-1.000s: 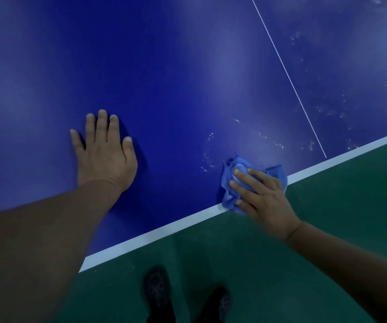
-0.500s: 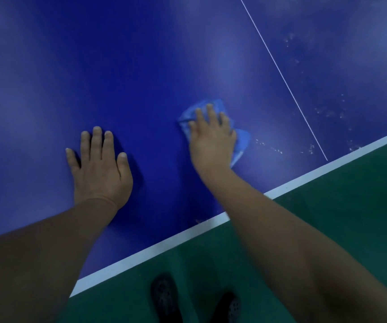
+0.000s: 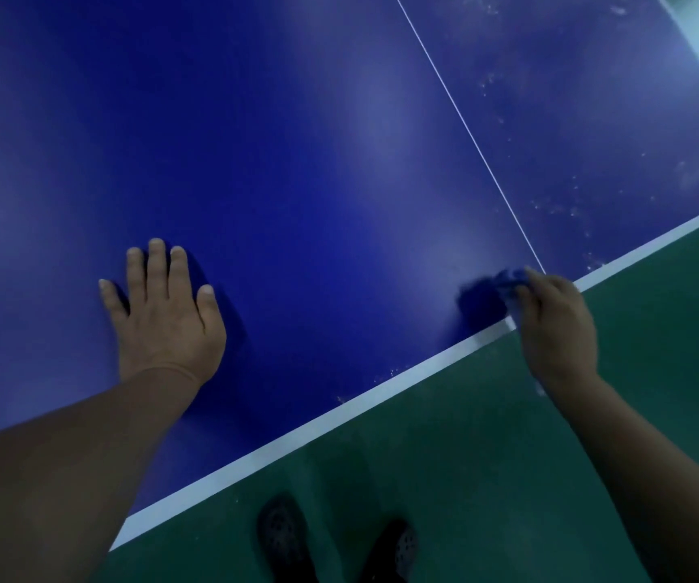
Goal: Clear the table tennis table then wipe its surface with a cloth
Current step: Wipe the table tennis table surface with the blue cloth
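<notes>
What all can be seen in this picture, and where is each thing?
table tennis table: one, dark blue top with a white edge band and a thin white centre line, fills the upper part of the view
cloth: one, blue, blurred, at the near edge by the centre line, under the right hand
white specks: many, scattered on the tabletop right of the centre line, a few by the near edge
floor: green, below the table edge
shoes: two, dark, bottom centre on the floor
left hand: flat on the tabletop, fingers straight
right hand: at the table edge, holds the cloth
</notes>
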Demonstrator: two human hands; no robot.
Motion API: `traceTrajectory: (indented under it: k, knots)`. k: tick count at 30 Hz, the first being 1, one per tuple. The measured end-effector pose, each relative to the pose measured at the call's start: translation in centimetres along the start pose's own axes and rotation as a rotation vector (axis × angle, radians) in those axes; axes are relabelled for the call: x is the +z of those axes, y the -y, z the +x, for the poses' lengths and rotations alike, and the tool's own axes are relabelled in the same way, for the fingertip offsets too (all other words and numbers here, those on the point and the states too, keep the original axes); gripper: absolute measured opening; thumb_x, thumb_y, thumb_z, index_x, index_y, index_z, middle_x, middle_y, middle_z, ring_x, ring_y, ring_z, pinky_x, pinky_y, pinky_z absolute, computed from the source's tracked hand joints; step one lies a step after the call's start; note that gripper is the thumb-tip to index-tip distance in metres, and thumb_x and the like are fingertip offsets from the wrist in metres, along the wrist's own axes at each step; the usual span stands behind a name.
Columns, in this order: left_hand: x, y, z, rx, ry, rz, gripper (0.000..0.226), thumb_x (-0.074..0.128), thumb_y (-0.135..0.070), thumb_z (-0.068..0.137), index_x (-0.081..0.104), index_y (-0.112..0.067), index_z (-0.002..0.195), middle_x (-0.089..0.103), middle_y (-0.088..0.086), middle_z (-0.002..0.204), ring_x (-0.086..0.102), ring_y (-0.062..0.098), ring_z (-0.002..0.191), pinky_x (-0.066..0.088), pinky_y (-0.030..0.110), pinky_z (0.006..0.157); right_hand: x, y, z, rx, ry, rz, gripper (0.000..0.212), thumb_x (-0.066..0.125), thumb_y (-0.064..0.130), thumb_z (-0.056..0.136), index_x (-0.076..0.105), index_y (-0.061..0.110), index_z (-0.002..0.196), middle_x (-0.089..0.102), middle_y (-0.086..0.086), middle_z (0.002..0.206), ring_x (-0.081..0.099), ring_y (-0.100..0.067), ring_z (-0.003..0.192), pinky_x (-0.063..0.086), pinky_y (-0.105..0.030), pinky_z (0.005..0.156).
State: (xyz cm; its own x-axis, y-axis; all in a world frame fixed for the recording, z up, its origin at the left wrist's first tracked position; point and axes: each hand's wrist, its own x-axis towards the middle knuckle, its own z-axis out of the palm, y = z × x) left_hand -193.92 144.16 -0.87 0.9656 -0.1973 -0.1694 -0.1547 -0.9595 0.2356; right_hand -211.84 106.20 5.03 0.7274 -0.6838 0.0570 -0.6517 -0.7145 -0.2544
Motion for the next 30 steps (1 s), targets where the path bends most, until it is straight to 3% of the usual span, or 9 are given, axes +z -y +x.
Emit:
traceTrajectory:
  k: [3,9,12,17,20,22,24,26,30]
  knots:
    - [0.0,0.0,0.0,-0.001,-0.006,-0.005,0.071,0.009,-0.046,0.095,0.014,-0.012,0.158,0.004,0.005,0.167,-0.007,0.022,0.153,-0.006,0.054,0.121,1.9,3.1,1.1,0.000,-0.047,0.139,0.031,0.054,0.028,0.101,0.062,0.017,0.129,0.055,-0.014,0.126,0.053,-0.027,0.110,0.037,-0.029,0.083]
    - [0.3,0.1,0.1,0.003,-0.012,0.021,0.072,0.007,-0.048,0.095,0.012,-0.013,0.158,0.003,0.004,0.167,-0.007,0.021,0.153,-0.006,0.054,0.122,6.8,8.8,2.8,-0.184,0.061,0.047,0.037,0.052,0.023,0.100,0.058,0.021,0.137,0.052,-0.012,0.137,0.047,-0.029,0.125,0.041,-0.050,0.103]
    - [0.4,0.3,0.1,0.011,-0.013,0.025,0.068,0.010,-0.046,0.098,0.012,-0.013,0.158,0.003,0.005,0.167,-0.007,0.022,0.153,-0.005,0.055,0.121,7.7,12.0,-1.1,-0.403,0.146,0.217,0.023,0.054,0.037,0.099,0.067,0.032,0.117,0.064,-0.002,0.121,0.059,-0.018,0.109,0.051,-0.048,0.097]
    - [0.5,0.4,0.1,0.013,-0.024,0.015,0.069,0.011,-0.046,0.098,0.014,-0.012,0.157,0.005,0.006,0.167,-0.006,0.023,0.153,-0.004,0.056,0.121,8.0,8.5,-8.5,-1.026,0.313,0.091,0.040,0.066,0.016,0.088,0.057,0.021,0.127,0.063,-0.008,0.120,0.064,-0.025,0.096,0.053,-0.037,0.085]
    - [0.5,0.3,0.1,0.011,-0.028,0.008,0.070,0.009,-0.047,0.097,0.013,-0.012,0.157,0.004,0.005,0.167,-0.007,0.022,0.153,-0.005,0.055,0.121,8.0,6.2,-2.9,-0.742,0.185,-0.043,0.039,0.053,0.054,0.094,0.063,0.027,0.121,0.066,-0.001,0.122,0.062,-0.021,0.111,0.049,-0.034,0.098]
    - [0.5,0.3,0.1,0.013,-0.022,0.014,0.068,0.010,-0.046,0.098,0.011,-0.013,0.158,0.003,0.005,0.167,-0.008,0.022,0.153,-0.006,0.054,0.121,7.8,5.9,1.8,-0.490,0.044,-0.102,0.041,0.051,0.042,0.099,0.060,0.019,0.132,0.056,-0.010,0.131,0.051,-0.026,0.120,0.038,-0.022,0.101]
    - [0.7,0.4,0.1,0.010,-0.021,0.016,0.065,0.013,-0.045,0.101,0.011,-0.013,0.158,0.002,0.004,0.167,-0.008,0.022,0.153,-0.006,0.055,0.121,7.4,7.0,3.9,-0.267,-0.041,-0.022,0.036,0.052,0.023,0.100,0.060,0.013,0.134,0.053,-0.018,0.131,0.048,-0.034,0.118,0.038,-0.032,0.099]
    - [0.7,0.5,0.1,0.009,-0.025,0.017,0.064,0.016,-0.043,0.102,0.011,-0.013,0.158,0.002,0.005,0.167,-0.008,0.022,0.153,-0.005,0.055,0.121,8.5,9.5,2.3,-0.309,-0.014,-0.008,0.035,0.049,0.026,0.100,0.060,0.021,0.132,0.054,-0.010,0.132,0.047,-0.026,0.121,0.036,-0.030,0.098]
    - [0.5,0.3,0.1,0.011,-0.034,0.012,0.069,0.009,-0.047,0.098,0.013,-0.013,0.157,0.004,0.005,0.167,-0.006,0.022,0.153,-0.005,0.055,0.121,9.5,12.9,-6.8,-0.773,0.235,0.157,0.020,0.054,0.041,0.094,0.061,0.038,0.112,0.061,0.021,0.103,0.054,0.006,0.091,0.042,-0.028,0.082]
